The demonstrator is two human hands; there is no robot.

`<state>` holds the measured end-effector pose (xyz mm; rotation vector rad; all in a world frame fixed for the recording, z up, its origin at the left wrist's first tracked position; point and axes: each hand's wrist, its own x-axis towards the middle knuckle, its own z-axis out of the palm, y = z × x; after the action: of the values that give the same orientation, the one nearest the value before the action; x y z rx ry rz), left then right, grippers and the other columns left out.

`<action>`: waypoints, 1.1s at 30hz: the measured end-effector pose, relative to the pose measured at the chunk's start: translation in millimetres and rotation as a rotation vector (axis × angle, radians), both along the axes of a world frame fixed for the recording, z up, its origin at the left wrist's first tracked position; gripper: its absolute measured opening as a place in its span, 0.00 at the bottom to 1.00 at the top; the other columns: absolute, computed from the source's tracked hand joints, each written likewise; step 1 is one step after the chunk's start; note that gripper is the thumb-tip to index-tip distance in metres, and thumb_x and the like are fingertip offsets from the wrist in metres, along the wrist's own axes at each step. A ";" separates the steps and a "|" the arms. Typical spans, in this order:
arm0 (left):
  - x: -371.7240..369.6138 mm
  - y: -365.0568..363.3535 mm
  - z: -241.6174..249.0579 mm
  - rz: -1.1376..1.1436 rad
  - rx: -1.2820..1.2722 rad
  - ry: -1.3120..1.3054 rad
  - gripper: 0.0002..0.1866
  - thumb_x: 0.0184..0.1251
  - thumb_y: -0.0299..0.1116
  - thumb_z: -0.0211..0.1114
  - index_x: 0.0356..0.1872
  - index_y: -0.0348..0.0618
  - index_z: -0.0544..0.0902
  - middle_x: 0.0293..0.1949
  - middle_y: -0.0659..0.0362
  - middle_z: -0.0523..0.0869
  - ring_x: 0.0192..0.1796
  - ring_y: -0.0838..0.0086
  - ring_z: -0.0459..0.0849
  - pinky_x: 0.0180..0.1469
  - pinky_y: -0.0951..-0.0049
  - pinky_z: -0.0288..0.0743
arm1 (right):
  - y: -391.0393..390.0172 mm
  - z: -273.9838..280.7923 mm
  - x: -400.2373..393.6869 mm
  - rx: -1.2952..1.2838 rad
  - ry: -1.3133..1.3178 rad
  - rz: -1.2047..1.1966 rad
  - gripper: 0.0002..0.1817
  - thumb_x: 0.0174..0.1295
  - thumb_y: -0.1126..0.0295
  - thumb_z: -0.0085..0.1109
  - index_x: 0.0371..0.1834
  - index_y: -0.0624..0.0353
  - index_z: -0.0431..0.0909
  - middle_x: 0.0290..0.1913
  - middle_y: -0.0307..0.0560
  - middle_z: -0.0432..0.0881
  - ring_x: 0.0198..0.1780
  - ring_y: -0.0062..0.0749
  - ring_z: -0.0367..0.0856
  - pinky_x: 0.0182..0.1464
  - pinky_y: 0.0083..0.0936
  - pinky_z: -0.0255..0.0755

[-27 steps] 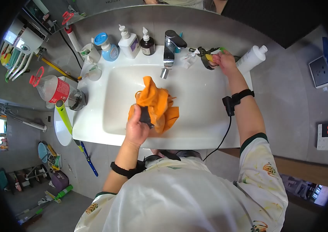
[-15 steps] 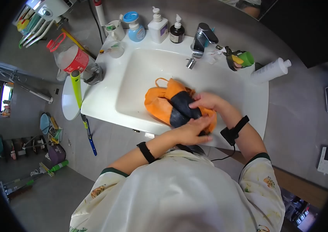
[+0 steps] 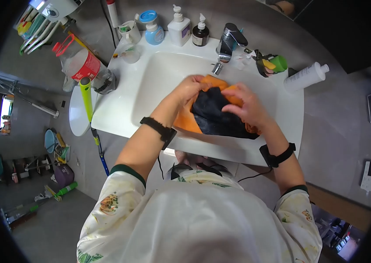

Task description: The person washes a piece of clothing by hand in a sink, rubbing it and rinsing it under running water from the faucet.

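An orange and black cloth item (image 3: pixel 220 111) lies bunched in the white sink (image 3: pixel 150 83), its black part facing up and reaching over the front of the basin. My left hand (image 3: pixel 190 89) pinches an orange part at its upper left edge. On the right, my right hand (image 3: pixel 246 104) is over the item's upper right side, thumb and fingers apart, with orange cloth just behind the fingers. The chrome faucet (image 3: pixel 228 44) stands behind the item, its spout end close above the orange part.
Along the back ledge stand a blue-topped bottle (image 3: pixel 154 33), a white pump bottle (image 3: pixel 179 28) and a dark pump bottle (image 3: pixel 201 34). A green cup (image 3: pixel 278 64) and a white bottle (image 3: pixel 306 77) are at the right. At the left is a large red-labelled bottle (image 3: pixel 82 65).
My left hand has moved up and back from the item's front to its far left edge. The right hand has lifted slightly and opened. The item is spread wider, showing more black.
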<state>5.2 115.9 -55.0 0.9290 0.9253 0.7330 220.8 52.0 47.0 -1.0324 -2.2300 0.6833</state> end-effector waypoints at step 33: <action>16.1 -68.5 10.2 -0.019 0.535 0.904 0.25 0.64 0.43 0.64 0.54 0.35 0.74 0.51 0.45 0.78 0.51 0.58 0.80 0.54 0.66 0.73 | 9.1 -115.7 69.9 -0.742 -0.490 -0.399 0.19 0.49 0.63 0.69 0.44 0.58 0.82 0.41 0.51 0.84 0.42 0.37 0.83 0.47 0.28 0.74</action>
<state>21.3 47.4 -44.8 1.8144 1.5318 0.5365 290.7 61.1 -68.7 -2.1336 -2.0537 1.2083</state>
